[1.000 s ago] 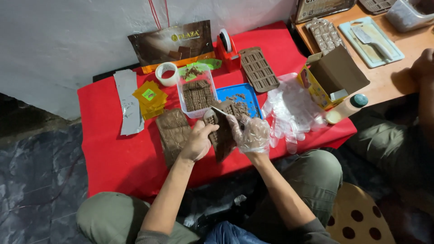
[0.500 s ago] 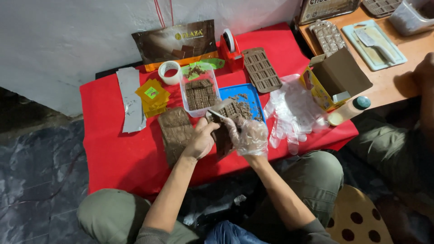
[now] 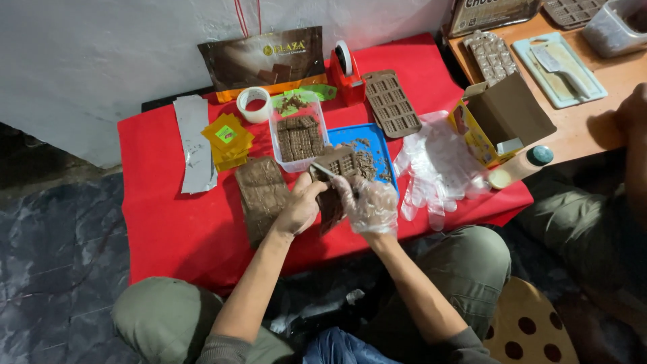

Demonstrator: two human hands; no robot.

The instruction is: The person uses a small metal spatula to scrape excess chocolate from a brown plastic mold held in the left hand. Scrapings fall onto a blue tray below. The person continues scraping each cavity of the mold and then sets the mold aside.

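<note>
My bare left hand (image 3: 300,205) grips a thin metal blade (image 3: 324,170) whose tip rests on a brown chocolate mould (image 3: 335,165). My right hand (image 3: 369,203), in a clear plastic glove, holds that mould tilted over the near edge of a blue tray (image 3: 377,135) strewn with chocolate crumbs. A clear tub (image 3: 300,138) of chocolate bars stands just beyond my hands. Another brown mould (image 3: 259,192) lies flat on the red table (image 3: 168,222), to the left of my left hand.
Yellow wrappers (image 3: 228,138), a silver foil strip (image 3: 194,141), a tape roll (image 3: 255,104), a red tape dispenser (image 3: 345,64) and a third mould (image 3: 391,101) lie further back. Loose plastic gloves (image 3: 438,165) and an open cardboard box (image 3: 499,118) sit right. Another person's hand (image 3: 630,114) rests on the wooden table.
Both hands stay on the mould over the blue tray; the blade has shifted slightly along the mould's top edge. The view has drifted a little.
</note>
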